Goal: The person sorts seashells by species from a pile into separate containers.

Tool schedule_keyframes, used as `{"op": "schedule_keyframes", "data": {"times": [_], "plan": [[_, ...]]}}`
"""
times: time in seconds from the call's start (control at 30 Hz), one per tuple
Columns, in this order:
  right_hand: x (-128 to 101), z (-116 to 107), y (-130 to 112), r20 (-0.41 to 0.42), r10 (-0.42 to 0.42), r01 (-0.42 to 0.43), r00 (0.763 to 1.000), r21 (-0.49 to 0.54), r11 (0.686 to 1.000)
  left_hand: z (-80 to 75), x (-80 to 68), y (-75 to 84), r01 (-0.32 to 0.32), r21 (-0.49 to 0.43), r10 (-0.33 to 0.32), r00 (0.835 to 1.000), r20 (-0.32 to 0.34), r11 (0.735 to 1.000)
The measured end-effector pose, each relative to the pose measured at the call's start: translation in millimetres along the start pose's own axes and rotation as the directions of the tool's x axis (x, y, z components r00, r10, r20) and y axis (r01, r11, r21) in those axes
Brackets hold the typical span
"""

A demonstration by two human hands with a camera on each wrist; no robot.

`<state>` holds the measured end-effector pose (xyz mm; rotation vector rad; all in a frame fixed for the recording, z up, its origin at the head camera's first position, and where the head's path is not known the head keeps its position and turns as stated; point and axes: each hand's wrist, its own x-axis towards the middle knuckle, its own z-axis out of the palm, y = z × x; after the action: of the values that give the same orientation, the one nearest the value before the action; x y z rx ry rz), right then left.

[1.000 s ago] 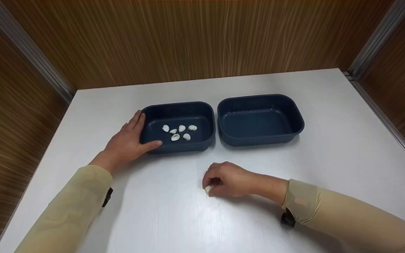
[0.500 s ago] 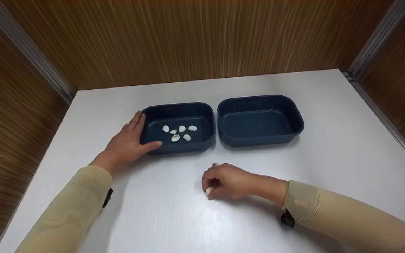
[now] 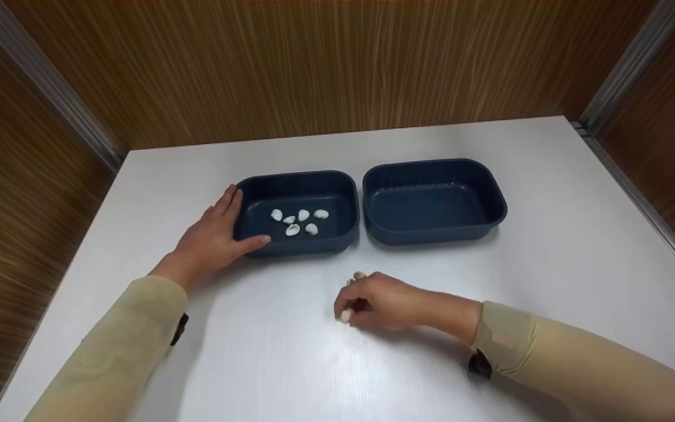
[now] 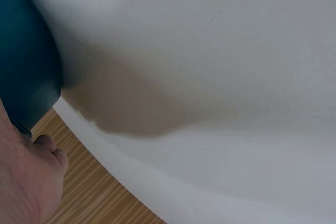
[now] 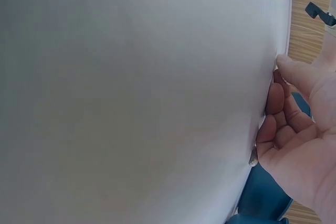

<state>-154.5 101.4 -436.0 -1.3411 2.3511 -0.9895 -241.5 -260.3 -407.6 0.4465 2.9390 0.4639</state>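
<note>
My left hand (image 3: 208,237) rests against the left dark blue bin (image 3: 346,243), straight fingers along its left side and thumb over the front. Inside that bin lie several small white seashells (image 3: 292,230). On the near side of the bins, my right hand (image 3: 381,300) pinches a small pale seashell (image 3: 346,316) between thumb and fingertips, low at the table. Just beyond its knuckles, another pale shell (image 3: 359,275) shows, partly covered by the hand. In the right wrist view, a shell (image 5: 253,157) sits beside the curled outer fingers.
A second dark blue bin (image 3: 431,234) stands right beside the first, with no shells showing in it. Both are on a white table (image 3: 279,363). Wood-grain panels (image 3: 337,64) enclose the table at the back and sides.
My right hand has shifted very slightly left with the pinched shell. More of the shells behind its knuckles now shows. The left hand and both bins have stayed put.
</note>
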Motion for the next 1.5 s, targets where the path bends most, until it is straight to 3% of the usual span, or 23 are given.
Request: {"op": "schedule_keyframes", "data": {"times": [0.13,0.73,0.83,1.03,1.27,1.5], "plan": [[-0.7,-1.3,0.0,0.002,-0.021,0.021,1.0,-0.019,1.0,-0.5,-0.3,0.9,0.001,0.0,-0.001,1.0,-0.001,1.0],[2.8,-7.0,-3.8,0.041,0.05,-0.049,0.998,-0.017,0.999,-1.8,-0.3,-1.6,0.017,-0.007,-0.017,1.0,0.013,1.0],[3.2,-8.6,-3.0,0.035,0.027,-0.027,0.999,-0.009,1.0,-2.0,-0.7,-1.6,0.011,-0.01,-0.011,1.0,0.009,1.0],[7.4,-21.6,-6.5,-0.056,-0.048,0.047,0.997,-0.003,0.999,-3.0,-1.2,0.1,0.0,-0.015,0.0,1.0,0.002,1.0],[18.1,-48.3,-13.7,-0.215,-0.116,0.11,0.97,-0.04,0.993,-3.2,-1.5,2.3,0.008,-0.015,-0.008,1.0,0.012,1.0],[36.6,-77.5,-16.6,-0.313,-0.092,0.069,0.945,-0.084,0.994,-0.9,-1.9,1.8,-0.001,-0.009,0.001,1.0,0.003,1.0]]}}
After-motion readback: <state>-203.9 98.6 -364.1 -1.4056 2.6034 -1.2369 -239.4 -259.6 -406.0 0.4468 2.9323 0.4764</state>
